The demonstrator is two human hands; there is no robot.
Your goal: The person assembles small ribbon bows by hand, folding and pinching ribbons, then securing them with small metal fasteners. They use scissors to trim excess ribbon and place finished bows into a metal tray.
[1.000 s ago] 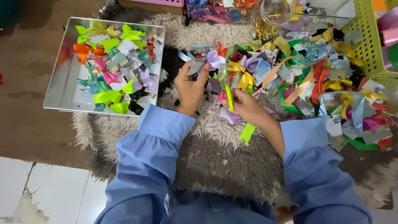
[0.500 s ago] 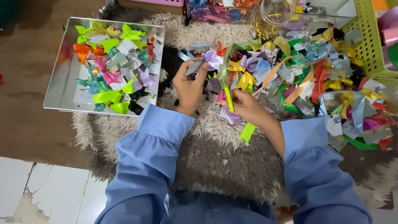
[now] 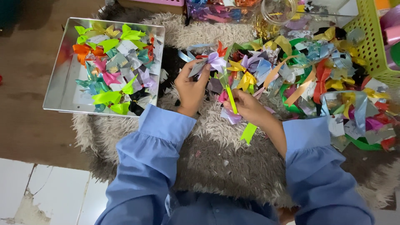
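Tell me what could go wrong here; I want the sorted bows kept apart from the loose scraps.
The green ribbon strip in the right hand hangs loose and might snag on the ribbon pile. The left hand works over that pile, so the lilac bow could drop back in. The metal tray looks crowded; bows may spill onto the shaggy rug.

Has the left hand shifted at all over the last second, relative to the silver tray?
No. The left hand sits in the same spot just right of the silver tray, fingers at the pale ribbon bow; the gap to the tray's right edge looks unchanged.
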